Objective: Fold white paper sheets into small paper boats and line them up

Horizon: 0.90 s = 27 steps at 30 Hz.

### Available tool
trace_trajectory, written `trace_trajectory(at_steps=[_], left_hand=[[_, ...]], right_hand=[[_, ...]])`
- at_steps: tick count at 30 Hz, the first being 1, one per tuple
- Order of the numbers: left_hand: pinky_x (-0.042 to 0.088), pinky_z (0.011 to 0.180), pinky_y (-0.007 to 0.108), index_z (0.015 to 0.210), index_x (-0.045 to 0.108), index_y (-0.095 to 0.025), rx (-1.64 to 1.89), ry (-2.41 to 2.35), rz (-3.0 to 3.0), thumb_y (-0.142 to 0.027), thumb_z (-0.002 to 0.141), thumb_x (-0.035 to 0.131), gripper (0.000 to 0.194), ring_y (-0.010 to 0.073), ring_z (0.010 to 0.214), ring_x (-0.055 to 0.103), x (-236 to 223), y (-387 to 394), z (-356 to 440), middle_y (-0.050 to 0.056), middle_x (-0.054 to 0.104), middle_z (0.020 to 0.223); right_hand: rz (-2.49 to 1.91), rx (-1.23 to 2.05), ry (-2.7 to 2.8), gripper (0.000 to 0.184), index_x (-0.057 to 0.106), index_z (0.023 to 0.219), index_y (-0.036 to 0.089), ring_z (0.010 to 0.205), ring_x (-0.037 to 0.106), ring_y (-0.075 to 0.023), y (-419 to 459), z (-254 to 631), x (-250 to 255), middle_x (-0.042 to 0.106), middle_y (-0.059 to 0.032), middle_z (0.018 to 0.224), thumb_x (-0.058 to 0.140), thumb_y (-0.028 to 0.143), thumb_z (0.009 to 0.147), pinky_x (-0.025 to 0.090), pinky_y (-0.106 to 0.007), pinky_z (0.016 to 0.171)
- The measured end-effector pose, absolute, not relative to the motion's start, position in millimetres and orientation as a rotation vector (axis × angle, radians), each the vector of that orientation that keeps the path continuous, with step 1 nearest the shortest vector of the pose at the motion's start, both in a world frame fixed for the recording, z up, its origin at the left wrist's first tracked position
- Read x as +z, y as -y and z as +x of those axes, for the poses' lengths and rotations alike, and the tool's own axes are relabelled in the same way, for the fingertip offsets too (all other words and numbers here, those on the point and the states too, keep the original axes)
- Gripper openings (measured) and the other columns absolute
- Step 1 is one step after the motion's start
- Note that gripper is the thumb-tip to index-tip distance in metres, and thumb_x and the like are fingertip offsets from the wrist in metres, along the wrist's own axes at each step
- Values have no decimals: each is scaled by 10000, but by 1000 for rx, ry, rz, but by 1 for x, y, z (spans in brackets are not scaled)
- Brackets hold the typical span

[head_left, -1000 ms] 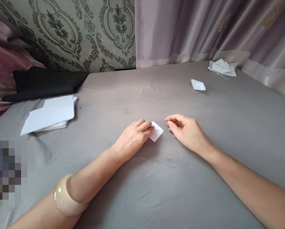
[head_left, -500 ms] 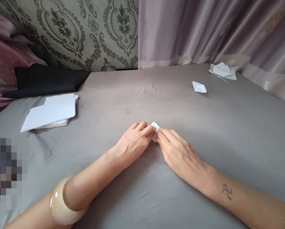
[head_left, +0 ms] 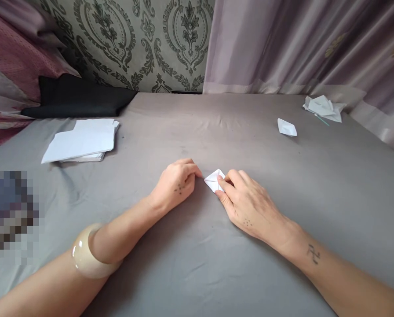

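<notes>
A small white folded paper, diamond-shaped with crossing creases, lies on the grey cloth in the middle. My right hand grips its right side, thumb at the near edge and index fingertip on top. That hand covers the paper's right corner. Just left of the paper is my left hand, its fingers curled in and the index fingertip close to the left corner. Nothing shows in the left hand.
White paper sheets are stacked at the left, before a black cloth. A folded paper piece lies at the back right, with more folded papers and a thin greenish stick farther off. Curtains hang behind.
My left hand has come off the paper, moving left and turning thumb side up. More of the paper's creased face shows. My right hand stays on it; the view has shifted slightly.
</notes>
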<state>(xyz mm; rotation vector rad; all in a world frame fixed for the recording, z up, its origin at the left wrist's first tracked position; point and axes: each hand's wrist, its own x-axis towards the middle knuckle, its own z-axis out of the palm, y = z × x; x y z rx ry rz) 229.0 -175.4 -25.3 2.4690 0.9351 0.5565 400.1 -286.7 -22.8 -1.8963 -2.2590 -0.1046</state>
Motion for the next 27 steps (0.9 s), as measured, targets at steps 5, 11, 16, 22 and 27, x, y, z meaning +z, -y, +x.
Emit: trace_trajectory(at_steps=[5, 11, 16, 22, 27], left_hand=[[489, 688, 262, 941, 702, -203, 601, -878, 2498, -58, 864, 342, 396, 153, 832, 617, -26, 180, 227, 36, 679, 907], [469, 641, 281, 939, 690, -192, 297, -724, 2898, -66, 884, 351, 366, 180, 809, 555, -20, 193, 231, 70, 648, 915], [483, 669, 322, 871, 677, -146, 210, -668, 2929, -74, 876, 363, 323, 204, 795, 544, -19, 195, 232, 94, 634, 897], [463, 626, 277, 832, 678, -203, 449, -906, 2591, -163, 842, 456, 226, 180, 809, 585, -22, 196, 237, 52, 635, 880], [470, 649, 296, 843, 641, -191, 486, -1064, 2346, -287, 859, 519, 157, 192, 813, 588, -28, 190, 246, 49, 608, 850]], right_hand=[[-1875, -131, 2278, 364, 610, 1167, 119, 788, 479, -197, 285, 403, -24, 573, -90, 921, 368, 318, 981, 403, -329, 666], [-1892, -138, 2271, 411, 581, 1217, 126, 793, 481, -204, 287, 403, -26, 577, -94, 923, 332, 360, 990, 396, -333, 671], [-1919, -120, 2242, 483, 489, 1343, 115, 832, 484, -215, 285, 401, -27, 565, -104, 966, 318, 398, 991, 412, -338, 705], [-1922, -152, 2243, 419, 586, 1197, 120, 805, 485, -210, 279, 395, -23, 572, -105, 927, 323, 373, 992, 390, -334, 673], [-1919, 119, 1989, 425, 673, 783, 191, 731, 511, -148, 266, 405, -24, 571, -44, 834, 339, 355, 988, 366, -280, 596]])
